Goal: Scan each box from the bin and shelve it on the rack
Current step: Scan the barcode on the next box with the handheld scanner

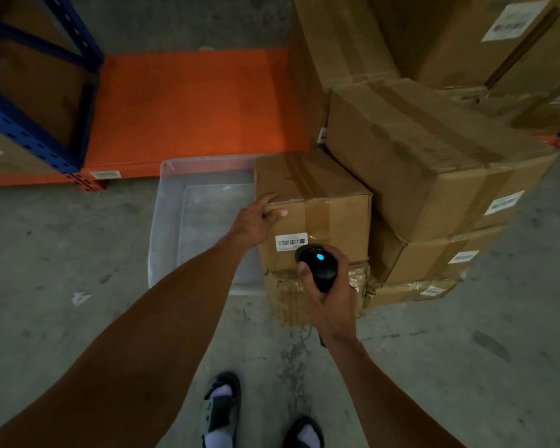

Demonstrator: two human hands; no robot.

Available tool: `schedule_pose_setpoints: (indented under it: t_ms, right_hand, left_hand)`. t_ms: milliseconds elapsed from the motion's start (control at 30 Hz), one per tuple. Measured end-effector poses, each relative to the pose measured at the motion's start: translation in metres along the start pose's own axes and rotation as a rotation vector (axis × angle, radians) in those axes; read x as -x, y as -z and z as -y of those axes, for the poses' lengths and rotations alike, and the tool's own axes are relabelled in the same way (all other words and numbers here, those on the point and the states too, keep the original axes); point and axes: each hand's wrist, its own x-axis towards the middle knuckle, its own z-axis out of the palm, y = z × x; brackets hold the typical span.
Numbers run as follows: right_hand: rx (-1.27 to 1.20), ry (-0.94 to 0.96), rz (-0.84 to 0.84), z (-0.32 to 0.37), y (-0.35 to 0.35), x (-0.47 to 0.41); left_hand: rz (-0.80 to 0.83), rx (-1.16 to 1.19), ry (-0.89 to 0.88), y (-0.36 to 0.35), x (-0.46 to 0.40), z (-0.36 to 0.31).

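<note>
A taped cardboard box sits on top of a crushed box at the centre, with a white barcode label on its near face. My left hand grips its upper left corner, thumb on the near face. My right hand holds a black handheld scanner whose blue light is lit; its head sits right at the barcode label. A clear plastic bin stands on the floor to the box's left, with nothing visible inside. The orange rack shelf lies low behind the bin.
Larger labelled cardboard boxes are stacked to the right of the held box and further back. Blue rack uprights with a box behind them stand at the left. Grey concrete floor surrounds my sandalled feet.
</note>
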Motion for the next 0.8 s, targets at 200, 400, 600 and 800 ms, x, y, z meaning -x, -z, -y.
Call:
schedule_pose_setpoints:
  t_ms: [200, 400, 600, 800]
  right_hand:
    - [0.019, 0.039, 0.002, 0.0044, -0.0024, -0.0029]
    - [0.05, 0.068, -0.02, 0.0016, -0.0006, -0.0034]
    - [0.035, 0.07, -0.028, 0.0013, -0.0017, -0.0047]
    - [0.036, 0.061, -0.041, -0.0026, -0.0032, -0.0062]
  left_hand:
    - [-0.023, -0.014, 0.006, -0.0006, -0.0007, 0.0004]
    - [-0.029, -0.01, -0.01, -0.0016, -0.0013, 0.0006]
    - [-0.023, 0.023, -0.007, -0.0039, -0.0027, 0.0036]
    - [-0.033, 0.017, -0.015, -0.007, -0.0032, 0.0085]
